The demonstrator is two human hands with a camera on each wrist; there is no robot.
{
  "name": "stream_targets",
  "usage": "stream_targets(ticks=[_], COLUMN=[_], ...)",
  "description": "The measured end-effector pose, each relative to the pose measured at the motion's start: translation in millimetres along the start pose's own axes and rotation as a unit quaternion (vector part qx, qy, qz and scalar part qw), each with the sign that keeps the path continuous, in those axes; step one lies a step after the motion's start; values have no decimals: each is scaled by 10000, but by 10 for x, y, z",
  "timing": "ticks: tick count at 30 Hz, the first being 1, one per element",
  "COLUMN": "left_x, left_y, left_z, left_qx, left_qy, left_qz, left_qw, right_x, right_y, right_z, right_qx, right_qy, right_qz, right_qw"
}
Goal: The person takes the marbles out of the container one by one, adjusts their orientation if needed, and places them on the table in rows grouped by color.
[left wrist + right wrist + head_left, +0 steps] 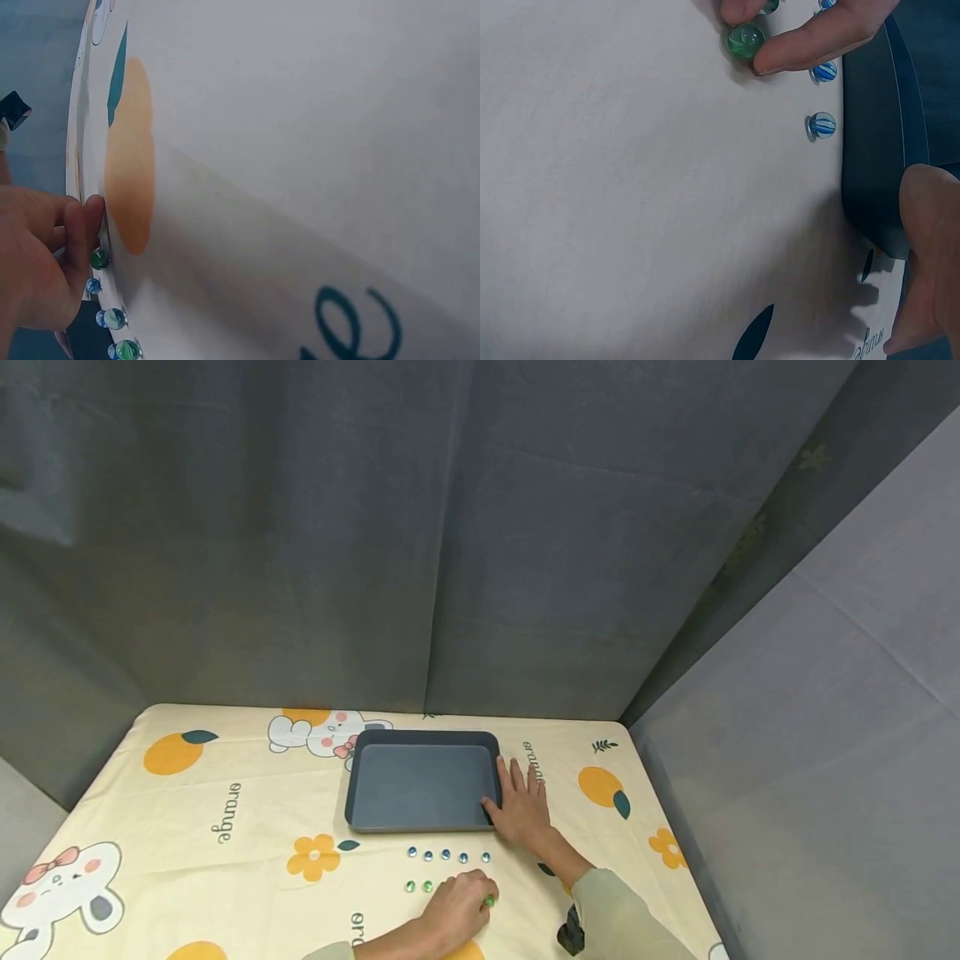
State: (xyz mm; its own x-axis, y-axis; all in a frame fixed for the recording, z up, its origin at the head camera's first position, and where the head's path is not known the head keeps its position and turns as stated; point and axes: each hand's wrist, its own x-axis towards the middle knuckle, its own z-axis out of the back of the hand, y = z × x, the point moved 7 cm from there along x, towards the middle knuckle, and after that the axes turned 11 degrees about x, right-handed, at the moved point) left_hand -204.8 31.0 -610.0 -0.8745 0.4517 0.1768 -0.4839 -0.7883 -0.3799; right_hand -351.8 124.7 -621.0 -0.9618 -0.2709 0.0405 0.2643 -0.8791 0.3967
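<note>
My left hand (459, 906) is low over the cloth, its thumb and finger at either side of a green glass marble (745, 41) in the right wrist view. Another green marble (769, 6) is partly hidden behind those fingers. Two more green marbles (418, 887) lie to the hand's left in the head view. My right hand (521, 810) rests at the right side of a dark grey rectangular tray (420, 789), fingers spread and straight, thumb over its rim. Between tray and left hand runs a row of several blue-and-white marbles (446, 855).
A cream cloth (262, 893) printed with oranges, flowers and rabbits covers the table. Grey curtains hang behind it (375, 568) and along the right side (825, 735). A small black object (572, 933) shows by the right sleeve.
</note>
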Motion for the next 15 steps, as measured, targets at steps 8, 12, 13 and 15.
stream_targets(ticks=[8,12,13,15], left_x=[15,21,22,23], left_y=[-6,-8,-8,-6], left_z=[3,-1,-1,-4], left_qx=[0,-17,-24,-33], left_qy=[56,95,107,132], left_qz=[37,40,42,42], left_qw=[10000,9999,9999,9999], right_x=[-9,-6,-9,-9], right_y=[37,18,18,21], right_z=[29,13,17,19], right_qx=[-30,-54,-50,-48], right_qy=[77,155,160,167], right_qz=[-62,-137,-147,-152], right_qw=[9999,9998,9998,9997])
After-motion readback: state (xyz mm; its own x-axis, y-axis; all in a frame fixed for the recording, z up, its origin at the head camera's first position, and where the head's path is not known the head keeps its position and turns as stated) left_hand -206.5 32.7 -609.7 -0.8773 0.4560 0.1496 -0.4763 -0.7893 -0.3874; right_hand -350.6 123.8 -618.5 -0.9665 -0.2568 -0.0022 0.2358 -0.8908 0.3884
